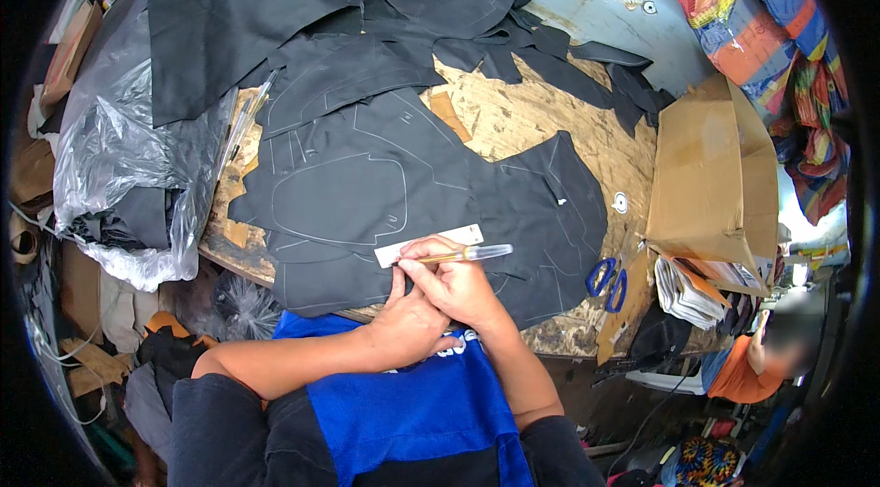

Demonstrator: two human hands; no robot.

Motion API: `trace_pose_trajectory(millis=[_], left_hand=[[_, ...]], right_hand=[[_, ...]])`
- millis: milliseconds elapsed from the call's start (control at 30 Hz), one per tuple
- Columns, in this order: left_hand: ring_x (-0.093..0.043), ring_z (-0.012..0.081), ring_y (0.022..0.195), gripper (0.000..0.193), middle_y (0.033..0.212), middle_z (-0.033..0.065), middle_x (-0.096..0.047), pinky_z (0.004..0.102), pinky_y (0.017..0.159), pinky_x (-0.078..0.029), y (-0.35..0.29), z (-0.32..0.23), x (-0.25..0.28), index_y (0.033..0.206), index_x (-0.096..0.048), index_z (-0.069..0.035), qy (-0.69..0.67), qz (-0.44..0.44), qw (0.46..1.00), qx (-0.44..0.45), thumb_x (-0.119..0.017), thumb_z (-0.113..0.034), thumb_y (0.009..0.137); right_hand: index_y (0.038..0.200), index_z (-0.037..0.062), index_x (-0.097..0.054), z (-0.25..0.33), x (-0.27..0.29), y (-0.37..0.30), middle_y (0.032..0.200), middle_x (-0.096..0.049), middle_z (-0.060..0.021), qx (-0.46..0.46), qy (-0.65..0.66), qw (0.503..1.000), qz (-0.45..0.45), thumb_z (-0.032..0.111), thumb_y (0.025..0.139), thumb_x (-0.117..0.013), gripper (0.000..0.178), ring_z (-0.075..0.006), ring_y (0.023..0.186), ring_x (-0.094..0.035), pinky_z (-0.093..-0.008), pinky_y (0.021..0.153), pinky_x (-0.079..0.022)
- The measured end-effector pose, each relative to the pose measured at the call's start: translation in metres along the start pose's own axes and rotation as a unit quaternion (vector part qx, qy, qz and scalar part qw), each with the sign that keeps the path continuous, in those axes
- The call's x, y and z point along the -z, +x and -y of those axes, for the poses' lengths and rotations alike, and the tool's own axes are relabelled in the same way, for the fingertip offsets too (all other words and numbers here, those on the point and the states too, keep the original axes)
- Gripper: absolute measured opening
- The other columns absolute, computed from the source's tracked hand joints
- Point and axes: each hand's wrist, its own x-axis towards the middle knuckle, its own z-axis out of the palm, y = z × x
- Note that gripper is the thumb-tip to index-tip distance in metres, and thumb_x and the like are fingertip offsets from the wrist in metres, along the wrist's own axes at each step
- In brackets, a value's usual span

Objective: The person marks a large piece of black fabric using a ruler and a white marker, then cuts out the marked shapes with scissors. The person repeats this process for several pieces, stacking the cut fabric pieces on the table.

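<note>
My right hand [463,290] grips a slim pen [486,252] with a clear end and a yellowish barrel, its tip pointing left toward the black fabric [367,129]. Under the fingers lies a short white ruler [466,235], flat on the cloth and tilted up to the right. My left hand [403,331] rests just below, partly tucked under the right one. Its index finger reaches up to the cloth near the ruler and the thumb sticks out to the right; the other fingers are hidden. Pale outlines of pattern shapes, one a large rounded panel, are drawn on the fabric.
Blue-handled scissors [607,283] lie at the right of the wooden table [550,120]. Beyond them stands an open cardboard box [710,175]. More black cloth [238,10] is heaped behind, and a clear plastic bag [128,138] sits at left. A person in orange [742,368] is at far right.
</note>
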Motion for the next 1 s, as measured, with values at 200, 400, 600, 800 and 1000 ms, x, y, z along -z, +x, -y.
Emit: trace_pose_trajectory(millis=[200, 400, 600, 800, 1000], left_hand=[[-0.043, 0.0399, 0.117, 0.057, 0.116, 0.0222, -0.054, 0.0616, 0.095, -0.024, -0.002, 0.005, -0.005, 0.117, -0.054, 0.001, -0.046, -0.014, 0.998, -0.028, -0.064, -0.039, 0.078], [-0.042, 0.0414, 0.119, 0.064, 0.120, 0.0254, -0.051, 0.0630, 0.098, -0.023, -0.001, 0.002, -0.004, 0.121, -0.051, 0.001, 0.010, 0.017, 1.000, -0.012, -0.061, -0.045, 0.078], [-0.036, 0.0416, 0.125, 0.072, 0.127, 0.0270, -0.045, 0.0635, 0.101, -0.020, 0.005, 0.002, -0.002, 0.126, -0.046, 0.002, 0.023, -0.021, 0.999, -0.017, -0.063, -0.046, 0.076], [-0.029, 0.0420, 0.129, 0.073, 0.134, 0.0289, -0.036, 0.0725, 0.093, -0.022, 0.007, -0.003, 0.021, 0.128, -0.044, 0.000, 0.025, 0.065, 0.998, 0.013, -0.065, -0.047, 0.075], [-0.029, 0.0400, 0.129, 0.079, 0.138, 0.0247, -0.031, 0.0701, 0.089, -0.034, 0.022, -0.007, 0.049, 0.129, -0.043, -0.002, 0.055, 0.122, 0.990, 0.044, -0.071, -0.046, 0.071]], right_hand=[[0.081, -0.0005, -0.060, 0.005, -0.006, 0.009, 0.081, -0.060, -0.0132, 0.024, -0.064, 0.996, 0.064, 0.013, 0.081, -0.065, 0.014, -0.0300, 0.073, -0.060, -0.0355, 0.066, -0.049], [0.080, -0.0011, -0.060, 0.009, -0.011, 0.022, 0.078, -0.059, -0.0148, 0.046, -0.081, 0.993, 0.077, 0.009, 0.081, -0.063, 0.011, -0.0330, 0.071, -0.059, -0.0361, 0.064, -0.048], [0.080, -0.0005, -0.062, 0.012, -0.018, 0.030, 0.080, -0.061, -0.0119, 0.008, -0.108, 0.992, 0.065, 0.013, 0.083, -0.063, 0.013, -0.0257, 0.073, -0.062, -0.0324, 0.064, -0.049], [0.078, -0.0010, -0.063, 0.016, 0.009, 0.024, 0.072, -0.063, -0.0120, -0.006, -0.189, 0.982, -0.018, 0.013, 0.082, -0.064, 0.014, -0.0233, 0.063, -0.063, -0.0314, 0.058, -0.048], [0.076, -0.0033, -0.060, 0.003, 0.053, 0.015, 0.059, -0.061, -0.0087, -0.118, -0.205, 0.957, -0.167, 0.008, 0.083, -0.063, 0.014, -0.0095, 0.053, -0.057, -0.0250, 0.049, -0.045]])
